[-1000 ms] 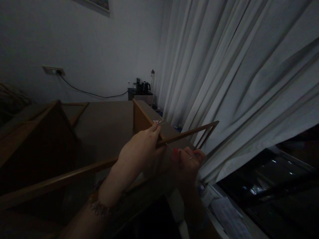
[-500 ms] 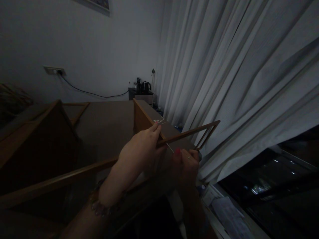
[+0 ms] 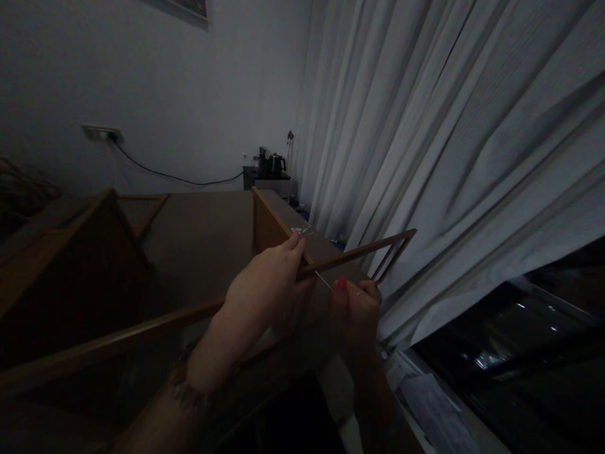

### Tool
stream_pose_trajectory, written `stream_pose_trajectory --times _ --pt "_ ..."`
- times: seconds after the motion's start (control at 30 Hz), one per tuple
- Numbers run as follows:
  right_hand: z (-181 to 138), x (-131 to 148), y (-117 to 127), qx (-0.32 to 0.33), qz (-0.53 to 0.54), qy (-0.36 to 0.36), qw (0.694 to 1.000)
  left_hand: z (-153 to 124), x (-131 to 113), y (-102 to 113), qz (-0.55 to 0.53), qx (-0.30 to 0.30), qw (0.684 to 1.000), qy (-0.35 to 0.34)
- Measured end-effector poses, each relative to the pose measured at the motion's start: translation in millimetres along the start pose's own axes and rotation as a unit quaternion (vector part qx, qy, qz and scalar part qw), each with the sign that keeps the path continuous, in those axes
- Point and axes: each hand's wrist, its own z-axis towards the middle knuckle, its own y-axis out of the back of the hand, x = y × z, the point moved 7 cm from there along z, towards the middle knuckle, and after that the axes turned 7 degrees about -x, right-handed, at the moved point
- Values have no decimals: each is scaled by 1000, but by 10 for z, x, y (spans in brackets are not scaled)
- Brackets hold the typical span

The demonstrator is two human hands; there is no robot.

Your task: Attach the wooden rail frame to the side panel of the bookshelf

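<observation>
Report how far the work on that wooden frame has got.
Done: the wooden frame already stands as joined rails against the board. In hand: the left hand grips the rail while the right hand holds a thin metal tool with its tip at the rail. Left: the fastening there looks unfinished; the light is too dim to tell more.

I count two hands of mine, my left hand (image 3: 265,287) and my right hand (image 3: 354,309), with one thin metal rod (image 3: 323,280) and one slim wooden bar (image 3: 246,296) between them. Around me I see two wooden furniture panels standing up, one kettle (image 3: 276,164) on one small cabinet (image 3: 265,183), one wall socket (image 3: 98,132), one cable (image 3: 174,178) and one curtain (image 3: 449,145).
</observation>
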Motion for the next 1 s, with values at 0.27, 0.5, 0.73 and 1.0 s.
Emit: stream_pose_trajectory --times 0.27,0.5,0.73,1.0 --pt "-63 22 0 26 3 -65 998 -8 -3 1 -7 1 1000 6" --pt "-63 71 48 16 -59 -87 994 -11 -30 27 -4 9 1000 10" --pt "-69 46 15 32 -54 -122 991 3 -5 5 -7 0 1000 3" --pt "-71 45 19 55 -47 -143 987 9 -3 2 -12 -8 1000 1"
